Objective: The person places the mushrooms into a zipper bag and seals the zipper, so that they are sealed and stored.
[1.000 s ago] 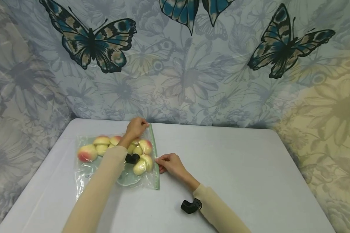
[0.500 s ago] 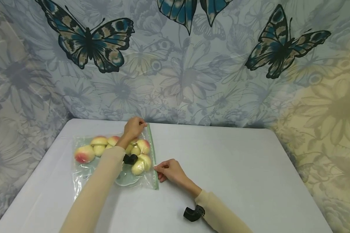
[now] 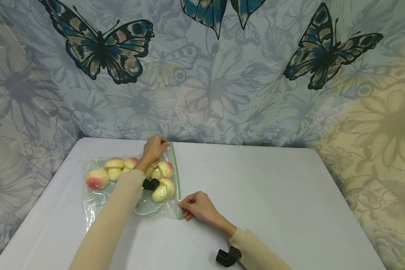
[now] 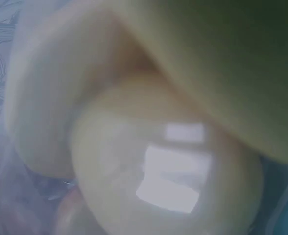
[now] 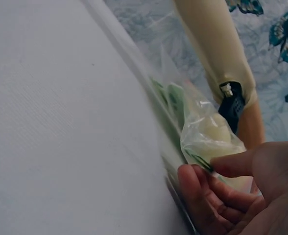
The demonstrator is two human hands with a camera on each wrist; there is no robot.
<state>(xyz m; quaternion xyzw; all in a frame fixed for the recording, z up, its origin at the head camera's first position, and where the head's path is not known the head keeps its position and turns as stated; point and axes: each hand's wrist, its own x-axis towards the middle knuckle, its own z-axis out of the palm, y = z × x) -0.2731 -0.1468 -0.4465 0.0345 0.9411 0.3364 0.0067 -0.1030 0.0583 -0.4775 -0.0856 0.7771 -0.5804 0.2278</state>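
A clear zip bag (image 3: 93, 204) with a green zip strip (image 3: 176, 168) along its right side lies flat at the table's left. Inside are several yellow rounded pieces (image 3: 164, 189) with pink blushes, some mushroom-shaped, over a pale green dish (image 3: 147, 208). My left hand (image 3: 154, 147) pinches the strip's far end, its forearm crossing above the bag. Near the strip's close end, thumb and fingertips of my right hand (image 3: 200, 207) pinch the zip. The right wrist view shows this pinch on the bag's edge (image 5: 201, 160). Close, blurred yellow pieces (image 4: 134, 132) fill the left wrist view.
A white table (image 3: 263, 195) extends to the right of the bag. Behind it hangs a backdrop (image 3: 219, 93) printed with butterflies and flowers. Black wrist cameras (image 3: 228, 256) sit below both wrists.
My right hand has slid along the green strip toward the near end of the bag. The left hand keeps its hold at the far end; the bag stays flat.
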